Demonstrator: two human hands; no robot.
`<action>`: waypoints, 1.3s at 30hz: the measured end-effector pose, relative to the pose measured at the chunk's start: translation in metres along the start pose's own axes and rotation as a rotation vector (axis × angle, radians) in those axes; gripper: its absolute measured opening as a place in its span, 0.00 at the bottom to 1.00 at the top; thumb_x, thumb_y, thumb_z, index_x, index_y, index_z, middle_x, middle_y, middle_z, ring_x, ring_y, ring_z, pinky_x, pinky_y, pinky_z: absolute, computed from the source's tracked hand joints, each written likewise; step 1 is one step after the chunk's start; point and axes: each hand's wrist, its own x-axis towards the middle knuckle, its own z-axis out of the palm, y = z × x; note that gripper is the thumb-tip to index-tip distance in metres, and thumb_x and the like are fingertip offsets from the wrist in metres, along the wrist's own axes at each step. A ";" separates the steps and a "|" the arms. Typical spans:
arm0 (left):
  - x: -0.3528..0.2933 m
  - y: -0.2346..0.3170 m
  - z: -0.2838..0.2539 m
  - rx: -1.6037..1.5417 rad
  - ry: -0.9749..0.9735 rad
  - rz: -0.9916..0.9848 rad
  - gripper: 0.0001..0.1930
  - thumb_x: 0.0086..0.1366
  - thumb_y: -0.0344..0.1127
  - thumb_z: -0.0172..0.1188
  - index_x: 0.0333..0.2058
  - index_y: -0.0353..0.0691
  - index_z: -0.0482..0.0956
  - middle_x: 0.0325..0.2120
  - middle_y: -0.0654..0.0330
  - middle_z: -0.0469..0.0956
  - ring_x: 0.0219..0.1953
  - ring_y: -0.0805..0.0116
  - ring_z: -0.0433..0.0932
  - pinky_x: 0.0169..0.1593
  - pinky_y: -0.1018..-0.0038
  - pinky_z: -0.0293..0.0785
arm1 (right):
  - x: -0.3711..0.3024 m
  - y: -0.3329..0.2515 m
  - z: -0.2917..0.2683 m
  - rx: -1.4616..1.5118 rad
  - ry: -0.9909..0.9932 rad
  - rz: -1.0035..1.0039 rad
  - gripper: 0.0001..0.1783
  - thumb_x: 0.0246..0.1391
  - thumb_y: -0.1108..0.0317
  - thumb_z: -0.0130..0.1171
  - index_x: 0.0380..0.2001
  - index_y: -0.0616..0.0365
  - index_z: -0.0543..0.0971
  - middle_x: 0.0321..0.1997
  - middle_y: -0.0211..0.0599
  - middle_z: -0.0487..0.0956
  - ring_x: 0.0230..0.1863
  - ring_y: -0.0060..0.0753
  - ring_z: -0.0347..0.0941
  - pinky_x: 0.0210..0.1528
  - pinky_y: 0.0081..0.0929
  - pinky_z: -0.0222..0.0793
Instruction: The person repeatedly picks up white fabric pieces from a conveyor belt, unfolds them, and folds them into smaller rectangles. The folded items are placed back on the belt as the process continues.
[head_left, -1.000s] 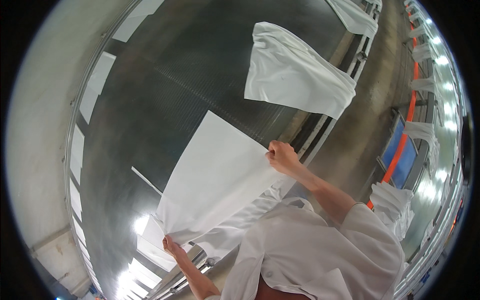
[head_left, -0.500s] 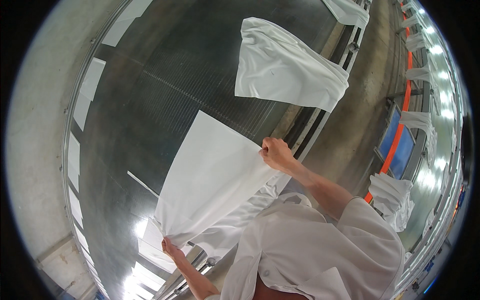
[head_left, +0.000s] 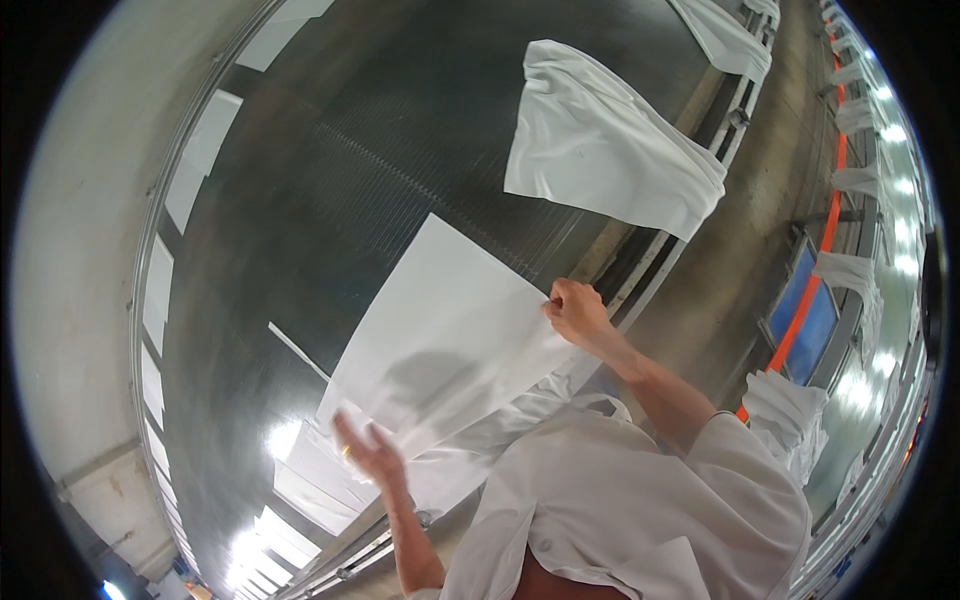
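Note:
A white fabric piece (head_left: pixel 455 310) lies in front of me on a long dark table (head_left: pixel 250 220). Its far part is flat, while folds gather close to my body. The edge at its right corner is pinched in my right hand (head_left: pixel 580 315). My left hand (head_left: pixel 370 455), somewhat blurred, is raised over the near left part of the fabric with fingers apart and nothing in them; a ring shows on it. Left of that hand, more white fabric (head_left: pixel 310 490) rests on the table. Farther off, a rumpled white fabric piece (head_left: pixel 610 145) hangs over the table's right edge.
A metal rail (head_left: pixel 690 210) borders the table on my side. White pieces (head_left: pixel 205 145) line its far edge. Across the concrete aisle (head_left: pixel 740 220) run an orange strip (head_left: pixel 800 310), a blue panel (head_left: pixel 803 300) and another table with draped white cloths (head_left: pixel 785 415).
My left hand has let go of the fabric's near left corner, opened and risen. My right hand keeps its pinch. The whole view has shifted slightly.

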 end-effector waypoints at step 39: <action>0.153 0.179 0.143 0.111 -0.320 0.590 0.40 0.76 0.55 0.45 0.74 0.34 0.47 0.76 0.48 0.43 0.78 0.47 0.39 0.75 0.43 0.30 | -0.001 0.000 -0.004 0.015 0.006 -0.025 0.10 0.52 0.66 0.60 0.31 0.63 0.79 0.33 0.54 0.82 0.41 0.60 0.80 0.44 0.49 0.75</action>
